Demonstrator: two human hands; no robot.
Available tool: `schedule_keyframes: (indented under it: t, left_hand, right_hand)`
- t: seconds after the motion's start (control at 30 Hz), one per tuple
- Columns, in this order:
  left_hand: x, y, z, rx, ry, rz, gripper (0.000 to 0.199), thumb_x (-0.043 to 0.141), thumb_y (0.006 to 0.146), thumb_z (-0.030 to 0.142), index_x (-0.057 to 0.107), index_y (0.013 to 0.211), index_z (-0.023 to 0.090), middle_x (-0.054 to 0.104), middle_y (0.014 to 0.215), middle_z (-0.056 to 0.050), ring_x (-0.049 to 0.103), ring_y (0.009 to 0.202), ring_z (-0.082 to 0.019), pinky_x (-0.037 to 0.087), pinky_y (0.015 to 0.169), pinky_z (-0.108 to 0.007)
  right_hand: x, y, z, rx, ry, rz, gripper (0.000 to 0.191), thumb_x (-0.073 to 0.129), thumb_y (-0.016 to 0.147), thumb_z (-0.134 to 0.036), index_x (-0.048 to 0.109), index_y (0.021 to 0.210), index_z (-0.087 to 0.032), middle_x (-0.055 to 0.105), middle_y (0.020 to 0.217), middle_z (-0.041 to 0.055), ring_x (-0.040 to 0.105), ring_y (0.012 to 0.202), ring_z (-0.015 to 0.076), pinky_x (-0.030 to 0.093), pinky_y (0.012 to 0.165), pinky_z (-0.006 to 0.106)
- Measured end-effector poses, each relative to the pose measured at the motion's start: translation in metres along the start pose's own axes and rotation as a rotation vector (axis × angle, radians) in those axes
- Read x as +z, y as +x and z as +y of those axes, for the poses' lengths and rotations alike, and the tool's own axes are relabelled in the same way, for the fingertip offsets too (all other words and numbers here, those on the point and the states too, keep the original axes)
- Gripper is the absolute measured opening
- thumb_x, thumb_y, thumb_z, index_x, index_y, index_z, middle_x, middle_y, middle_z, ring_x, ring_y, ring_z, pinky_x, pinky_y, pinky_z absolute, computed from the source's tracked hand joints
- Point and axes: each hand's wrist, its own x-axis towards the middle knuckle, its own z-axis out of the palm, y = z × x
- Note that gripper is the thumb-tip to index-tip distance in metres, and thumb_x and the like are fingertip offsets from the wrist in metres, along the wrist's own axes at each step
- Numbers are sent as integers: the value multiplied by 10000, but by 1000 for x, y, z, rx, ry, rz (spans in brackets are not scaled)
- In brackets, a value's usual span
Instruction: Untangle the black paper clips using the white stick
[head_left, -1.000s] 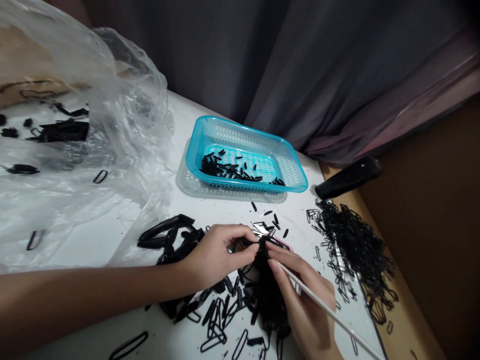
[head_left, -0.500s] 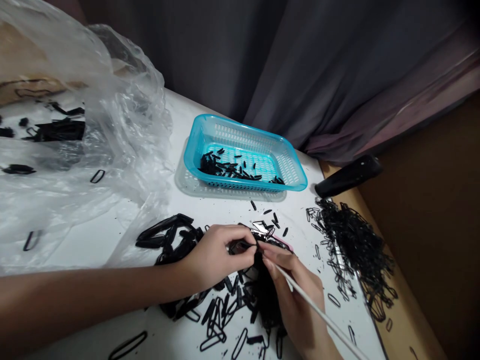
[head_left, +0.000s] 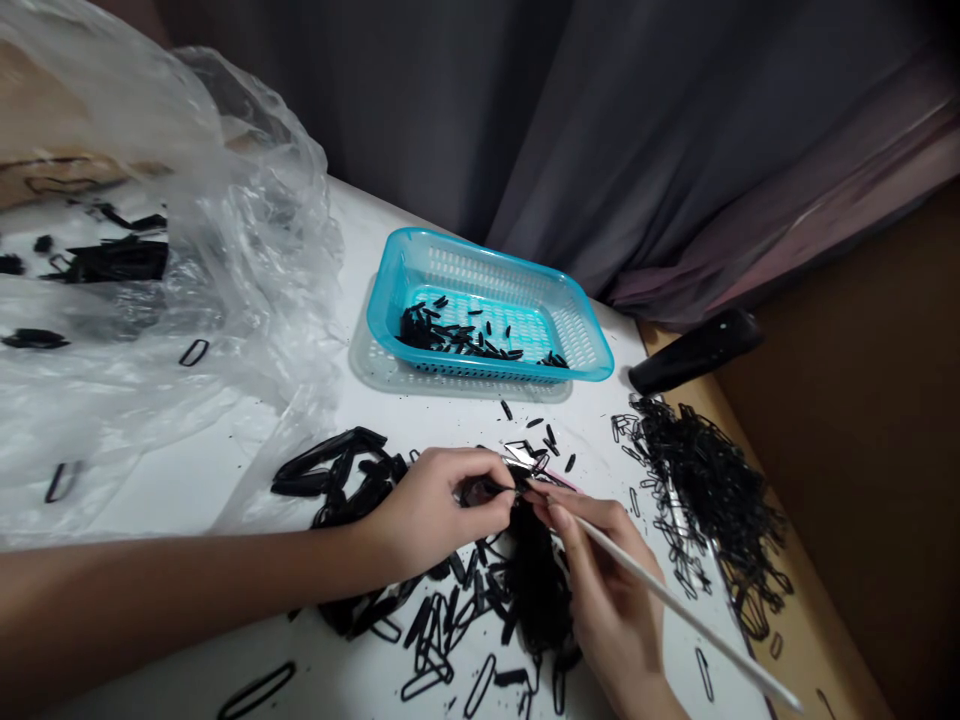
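Note:
My left hand (head_left: 450, 510) is closed in a pinch on a small black rubber-like piece (head_left: 486, 490) above a pile of black pieces. My right hand (head_left: 611, 580) is closed round a thin white stick (head_left: 686, 612), which slants down to the right. The stick's working tip, by my left fingertips, is too small to make out. Beneath both hands lie black strips and elongated loops (head_left: 536, 590), piled and scattered. Small black slivers (head_left: 551, 436) lie just beyond my fingers, near a partly hidden pink-edged object (head_left: 561, 479).
A blue perforated basket (head_left: 487, 252) with small black slivers stands behind my hands. Crumpled clear plastic (head_left: 262, 240) covers the left side. To the right are a heap of thin black loops (head_left: 712, 500) and a black cylindrical object (head_left: 694, 350). A dark curtain (head_left: 420, 110) hangs behind.
My right hand has moved slightly right, away from my left fingertips, and the white stick has shifted with it. My left hand keeps its pinch in nearly the same place.

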Motion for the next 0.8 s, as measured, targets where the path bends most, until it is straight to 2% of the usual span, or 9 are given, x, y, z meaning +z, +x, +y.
schedule_keyframes:
  t: [0.17,0.27,0.33,0.47,0.67,0.73,0.8]
  left_hand:
    - [-1,-1,-2,-6,-17,-1,76,581,747,156,605,675,160,553,643,42,482,643,-108,379,604,-200]
    - [-1,-3,-2,-10,-22,-13,77,583,733,135,591,661,163,554,639,45,483,636,-107,377,600,-201]
    - [-1,-3,0,-20,-17,-7,87,581,746,143,587,662,165,560,641,42,487,639,-110,381,608,-208]
    - [-2,-3,3,-47,-21,-29,136,563,812,208,581,683,168,574,657,28,522,660,-128,407,633,-229]
    - [-4,-2,4,-26,-124,-131,165,551,862,293,625,792,163,634,759,-1,596,755,-156,462,712,-250]
    - [-4,-2,4,-25,-116,-135,172,556,860,298,626,781,161,631,748,2,586,742,-152,456,696,-244]
    - [-3,-2,4,-31,-116,-127,170,552,855,278,621,754,160,630,735,4,579,732,-146,453,693,-238]
  right_hand:
    - [-2,5,3,67,136,133,121,610,921,-278,700,971,-214,759,991,62,734,945,207,623,809,325]
    - [-11,12,5,100,140,286,115,647,902,-291,682,927,-186,756,950,62,746,894,207,631,795,329]
    - [-15,15,7,109,137,321,108,654,900,-286,677,915,-182,754,927,56,747,896,206,633,793,316]
    - [-16,13,7,24,113,206,88,621,919,-236,685,972,-206,758,990,58,746,913,204,639,799,328]
    - [-11,8,3,-381,-138,-24,307,639,860,-76,686,1102,-259,748,1110,34,727,993,204,623,867,335]
    - [-9,7,2,-448,-189,-42,359,654,843,-53,687,1123,-275,751,1106,18,740,944,191,633,846,317]
    - [-6,7,2,-449,-200,-24,370,648,849,-51,688,1122,-297,751,1101,-4,742,919,175,636,835,301]
